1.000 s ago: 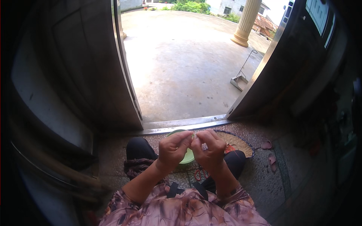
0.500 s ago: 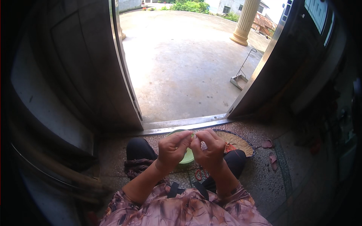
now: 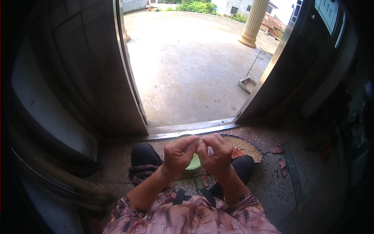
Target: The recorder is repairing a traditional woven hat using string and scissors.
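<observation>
I sit on the floor just inside an open doorway. My left hand [image 3: 179,154] and my right hand [image 3: 215,154] are raised together in front of me, fingertips pinched close on something very small between them; what it is cannot be made out. Right below the hands stands a light green bowl [image 3: 194,163] on the floor between my knees. A flat woven tray [image 3: 243,146] lies just right of the bowl. Small red rings [image 3: 207,181] lie on the floor near my right wrist.
A metal door sill [image 3: 187,128] runs across ahead, with a concrete yard [image 3: 191,62] beyond. Dark door leaves stand open at left [image 3: 85,74] and right [image 3: 304,70]. A dustpan with long handle [image 3: 248,81] and a column [image 3: 253,23] stand outside. Pink slippers [image 3: 277,154] lie to the right.
Both hands stay pinched together over the bowl; only the fingers shift slightly.
</observation>
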Motion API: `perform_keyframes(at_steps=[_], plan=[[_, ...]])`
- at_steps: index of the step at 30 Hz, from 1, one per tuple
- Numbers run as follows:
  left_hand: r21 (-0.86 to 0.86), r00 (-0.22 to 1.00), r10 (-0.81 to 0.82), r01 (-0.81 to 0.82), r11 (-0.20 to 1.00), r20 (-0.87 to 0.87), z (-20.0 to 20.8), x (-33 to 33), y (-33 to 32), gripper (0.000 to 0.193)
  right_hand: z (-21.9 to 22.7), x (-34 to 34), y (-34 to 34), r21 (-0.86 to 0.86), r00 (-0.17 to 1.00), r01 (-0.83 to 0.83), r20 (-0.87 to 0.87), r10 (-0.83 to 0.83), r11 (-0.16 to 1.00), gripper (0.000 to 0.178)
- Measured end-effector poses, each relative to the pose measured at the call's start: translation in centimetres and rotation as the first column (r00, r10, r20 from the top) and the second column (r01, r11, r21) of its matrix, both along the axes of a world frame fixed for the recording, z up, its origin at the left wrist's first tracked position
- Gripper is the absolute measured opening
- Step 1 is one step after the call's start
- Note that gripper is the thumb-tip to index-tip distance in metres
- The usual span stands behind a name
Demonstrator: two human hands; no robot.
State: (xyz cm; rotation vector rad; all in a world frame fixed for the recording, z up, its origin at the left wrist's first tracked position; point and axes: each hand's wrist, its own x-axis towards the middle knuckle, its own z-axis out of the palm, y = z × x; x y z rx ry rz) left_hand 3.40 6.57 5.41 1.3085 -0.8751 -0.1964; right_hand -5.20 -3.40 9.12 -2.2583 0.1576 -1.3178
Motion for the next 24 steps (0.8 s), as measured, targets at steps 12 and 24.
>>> perform_keyframes(at_steps=[12,24], plan=[[0.007,1.0,-0.01,0.01,1.0,-0.009,0.07,-0.1,-0.05,0.015,-0.12,-0.12,-0.12,0.015,1.0,-0.002,0.007,0.002,1.0,0.006],[0.014,0.999,0.008,-0.009,1.0,0.032,-0.38,0.0,-0.3,0.015,-0.32,-0.03,-0.32,0.016,1.0,0.007,0.001,-0.007,1.0,0.006]])
